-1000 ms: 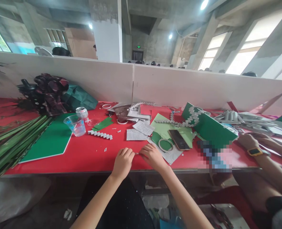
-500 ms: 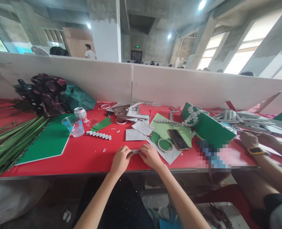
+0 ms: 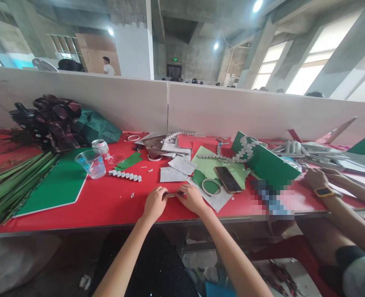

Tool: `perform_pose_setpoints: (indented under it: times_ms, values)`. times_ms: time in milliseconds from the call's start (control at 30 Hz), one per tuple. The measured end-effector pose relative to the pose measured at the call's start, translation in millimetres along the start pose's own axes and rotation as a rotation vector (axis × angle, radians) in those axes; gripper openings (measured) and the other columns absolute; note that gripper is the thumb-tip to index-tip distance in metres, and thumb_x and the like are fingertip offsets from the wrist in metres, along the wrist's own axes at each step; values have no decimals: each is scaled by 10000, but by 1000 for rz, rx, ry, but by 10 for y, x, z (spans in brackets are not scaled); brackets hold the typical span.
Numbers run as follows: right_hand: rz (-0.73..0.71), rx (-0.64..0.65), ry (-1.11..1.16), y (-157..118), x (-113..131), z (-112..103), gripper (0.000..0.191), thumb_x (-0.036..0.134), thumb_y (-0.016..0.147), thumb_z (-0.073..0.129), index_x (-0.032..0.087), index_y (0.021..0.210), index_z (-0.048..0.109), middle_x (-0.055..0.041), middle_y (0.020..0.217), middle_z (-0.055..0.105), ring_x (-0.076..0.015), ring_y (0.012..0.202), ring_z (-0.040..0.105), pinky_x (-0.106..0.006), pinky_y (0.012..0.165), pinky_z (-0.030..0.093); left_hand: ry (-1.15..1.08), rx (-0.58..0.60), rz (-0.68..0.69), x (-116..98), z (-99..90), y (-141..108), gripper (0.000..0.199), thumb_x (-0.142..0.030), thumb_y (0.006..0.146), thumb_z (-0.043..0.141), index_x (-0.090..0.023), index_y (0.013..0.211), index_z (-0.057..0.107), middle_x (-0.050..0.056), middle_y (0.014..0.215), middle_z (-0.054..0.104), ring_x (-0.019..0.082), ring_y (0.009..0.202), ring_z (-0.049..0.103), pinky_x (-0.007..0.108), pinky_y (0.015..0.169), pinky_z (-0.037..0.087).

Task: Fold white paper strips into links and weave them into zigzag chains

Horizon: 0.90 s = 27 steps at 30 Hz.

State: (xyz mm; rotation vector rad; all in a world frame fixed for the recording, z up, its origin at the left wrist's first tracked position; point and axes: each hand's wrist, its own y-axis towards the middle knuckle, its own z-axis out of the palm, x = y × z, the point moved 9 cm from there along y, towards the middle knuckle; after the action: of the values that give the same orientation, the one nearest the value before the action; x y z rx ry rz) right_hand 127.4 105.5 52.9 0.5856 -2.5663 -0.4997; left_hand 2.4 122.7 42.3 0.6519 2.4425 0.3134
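Observation:
My left hand [image 3: 156, 202] and my right hand [image 3: 191, 198] pinch the two ends of a small folded paper strip [image 3: 171, 195], just above the red tabletop [image 3: 108, 206]. Fingers cover most of the strip. Left of my hands lies a short zigzag chain of folded paper [image 3: 125, 175]. Printed paper sheets [image 3: 178, 168] rest just beyond my fingers. Close to my right hand, a roll of tape [image 3: 211, 187] sits on green and grey paper, with a phone [image 3: 228, 179] beside it.
A plastic cup [image 3: 91, 164] and a can [image 3: 100, 149] stand at left by a green board [image 3: 55, 185] and long green leaves [image 3: 12, 185]. A longer paper chain [image 3: 232, 158] lies near an upright green board [image 3: 270, 165]. A co-worker's hands [image 3: 320, 180] are at right.
The view has shifted slightly, so the table scene sits a little further left. Both hands still hold the strip, which now appears narrower between the fingers.

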Motion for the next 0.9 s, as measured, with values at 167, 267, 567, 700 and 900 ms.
perform_pose_setpoints:
  times_ms: [167,267,567,700,900]
  values:
    - [27,-22,44,59,-50,39,35,170,836,586,192,813,573,-30,808,622,-170,786,553,-271,710,397,10,17,-80,58,13,40,77,-193,883,513,-197,856,585,29,882,643,182,837,594,263,678,411]
    - [16,-35,57,54,-44,49,54,147,828,579,190,805,556,-36,825,603,-176,815,544,-279,743,403,45,24,-70,54,28,45,83,-200,886,509,-198,859,587,31,894,635,185,846,590,269,683,408]
    - [26,-42,51,53,-50,37,67,155,854,564,192,797,558,-42,864,583,-182,845,529,-302,784,410,106,12,-52,46,54,44,125,-214,910,477,-193,870,594,50,918,608,197,890,573,282,734,422]
    - [42,-33,38,59,-71,61,74,163,868,559,192,800,556,-35,877,587,-176,857,528,-299,793,407,122,28,-59,52,72,50,118,-200,907,481,-190,880,596,55,930,609,204,904,568,291,759,425]
    - [45,-22,-52,62,-92,117,60,179,878,550,190,819,552,-47,901,587,-187,891,520,-317,830,399,157,54,-82,64,103,68,126,-203,906,480,-186,901,605,64,953,609,219,928,560,310,774,431]
